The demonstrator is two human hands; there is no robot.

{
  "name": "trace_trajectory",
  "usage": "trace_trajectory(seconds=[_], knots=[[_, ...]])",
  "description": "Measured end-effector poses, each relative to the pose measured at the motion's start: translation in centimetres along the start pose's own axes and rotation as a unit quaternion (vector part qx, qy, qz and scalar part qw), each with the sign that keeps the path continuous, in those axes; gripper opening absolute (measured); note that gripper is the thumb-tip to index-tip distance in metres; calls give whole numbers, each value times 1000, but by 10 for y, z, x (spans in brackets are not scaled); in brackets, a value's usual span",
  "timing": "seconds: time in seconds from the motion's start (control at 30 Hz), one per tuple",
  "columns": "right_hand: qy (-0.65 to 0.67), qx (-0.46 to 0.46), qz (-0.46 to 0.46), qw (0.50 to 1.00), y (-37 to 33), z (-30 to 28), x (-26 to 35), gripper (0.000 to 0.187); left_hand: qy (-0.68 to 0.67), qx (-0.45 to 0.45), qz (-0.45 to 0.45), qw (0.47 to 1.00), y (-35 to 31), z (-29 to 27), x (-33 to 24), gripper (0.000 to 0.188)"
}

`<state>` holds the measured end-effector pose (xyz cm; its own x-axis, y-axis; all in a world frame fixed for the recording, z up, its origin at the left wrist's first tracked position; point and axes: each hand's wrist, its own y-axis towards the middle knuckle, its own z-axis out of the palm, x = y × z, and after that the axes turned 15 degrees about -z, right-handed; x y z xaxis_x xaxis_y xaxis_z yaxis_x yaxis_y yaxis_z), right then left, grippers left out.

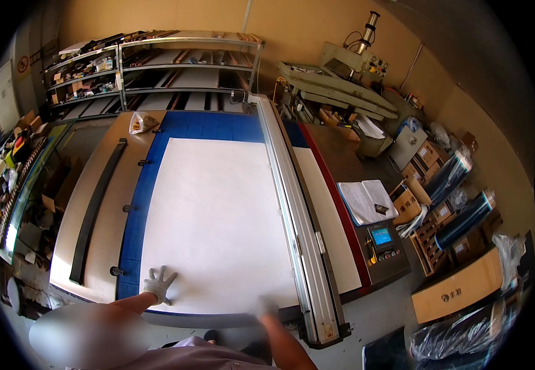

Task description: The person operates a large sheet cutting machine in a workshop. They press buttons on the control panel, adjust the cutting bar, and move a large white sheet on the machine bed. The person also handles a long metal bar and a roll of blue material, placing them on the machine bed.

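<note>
A large white sheet [218,209] lies flat over the blue bed [133,246] of a wide machine table. My left hand [159,285], in a grey glove, rests on the sheet's near left corner with its fingers spread. At the near edge of the sheet, towards the right, is my right hand [267,306], also gloved; motion smears it, so its fingers cannot be made out. A long metal gantry beam [295,228] crosses over the sheet just right of that hand, and part of the sheet shows beyond it.
Black clamps [127,208] line the bed's left edge, beside a long dark bar [98,213] on a metal side panel. On the right are a control screen [381,236] and an open notebook [367,202]. Shelves [187,66] stand behind; cartons [458,285] and wrapped rolls [465,221] crowd the right.
</note>
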<state>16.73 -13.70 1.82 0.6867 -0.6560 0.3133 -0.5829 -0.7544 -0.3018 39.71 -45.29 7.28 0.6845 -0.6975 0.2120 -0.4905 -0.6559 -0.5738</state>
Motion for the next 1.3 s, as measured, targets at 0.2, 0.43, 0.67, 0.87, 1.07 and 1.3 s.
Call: trace_trajectory(seconds=[0.2,0.43,0.67,0.87,1.07,1.3], knots=[[19,18,5,1000,-3,-12,6,47,-3,-2,0,1000,0,0,0,125],[13,8,8,1000,0,7,-8,52,2,-7,4,1000,1,1,-2,126],[18,6,21,1000,-2,6,-3,56,11,-1,0,1000,-2,-2,-2,126],[17,52,24,998,0,-6,2,59,10,-21,10,1000,6,5,0,130],[33,84,35,995,6,-6,0,59,-4,-10,10,1000,4,3,0,126],[31,82,36,995,10,0,-2,57,-2,-16,11,1000,5,6,2,127]])
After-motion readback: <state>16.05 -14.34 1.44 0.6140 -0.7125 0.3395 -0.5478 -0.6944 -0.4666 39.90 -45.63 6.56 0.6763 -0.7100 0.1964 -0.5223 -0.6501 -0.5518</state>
